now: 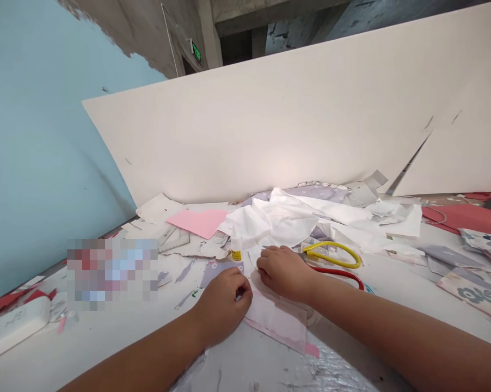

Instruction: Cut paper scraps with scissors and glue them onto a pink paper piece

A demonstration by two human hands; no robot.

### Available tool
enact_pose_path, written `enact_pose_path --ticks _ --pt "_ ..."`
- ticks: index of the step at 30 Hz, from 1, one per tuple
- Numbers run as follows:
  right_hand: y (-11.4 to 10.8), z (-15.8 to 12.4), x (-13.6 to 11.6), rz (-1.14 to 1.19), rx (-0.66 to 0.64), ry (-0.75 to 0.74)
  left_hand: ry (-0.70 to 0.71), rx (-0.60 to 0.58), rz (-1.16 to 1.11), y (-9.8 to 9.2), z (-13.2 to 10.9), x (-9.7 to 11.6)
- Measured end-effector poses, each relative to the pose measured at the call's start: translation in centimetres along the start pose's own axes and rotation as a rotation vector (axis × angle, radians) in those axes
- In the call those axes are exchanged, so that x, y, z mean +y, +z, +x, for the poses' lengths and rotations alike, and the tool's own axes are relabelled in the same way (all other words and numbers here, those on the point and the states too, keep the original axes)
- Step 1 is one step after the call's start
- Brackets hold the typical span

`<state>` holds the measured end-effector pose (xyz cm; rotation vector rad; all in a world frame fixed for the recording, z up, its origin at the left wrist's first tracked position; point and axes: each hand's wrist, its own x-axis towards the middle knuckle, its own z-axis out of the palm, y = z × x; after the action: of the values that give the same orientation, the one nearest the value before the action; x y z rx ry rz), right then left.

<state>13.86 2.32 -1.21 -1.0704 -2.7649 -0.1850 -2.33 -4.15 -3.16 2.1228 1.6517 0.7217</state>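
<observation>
My left hand [225, 299] is curled closed at the left edge of a pale pink paper piece [280, 321]; what its fingers pinch, if anything, is hidden. Just to the right, my right hand [284, 272] rests low over the paper, fingers bent down and closed, their tips out of sight. Scissors with one yellow and one red handle [335, 255] lie behind and beside my right wrist, blades mostly covered by the hand. Beyond both hands is a heap of crumpled white paper or cloth [274, 220]. A small yellow label [236, 255] shows at its near edge.
A bright pink sheet [200, 220] lies on torn paper scraps left of the heap. Red paper [470, 218] and patterned packets [474, 291] are at the right. A white case [19, 326] sits at the left. A large white board [290, 120] stands behind the table.
</observation>
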Motion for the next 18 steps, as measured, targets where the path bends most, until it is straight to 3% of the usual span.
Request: enact_pose_path --ticks 9,14,18 --pt "-1.2 -1.0 2.5 -0.080 -0.029 0.317 -0.001 -0.001 -0.014 0.1 0.2 -0.4" --pt "-2.4 -1.7 3.6 -0.127 -0.050 0.308 0.015 -0.011 -0.019 0.1 0.1 -0.6" --pt "-2.8 -3.3 3.4 -0.176 0.014 0.214 0.029 -0.013 -0.017 0.1 0.1 -0.7"
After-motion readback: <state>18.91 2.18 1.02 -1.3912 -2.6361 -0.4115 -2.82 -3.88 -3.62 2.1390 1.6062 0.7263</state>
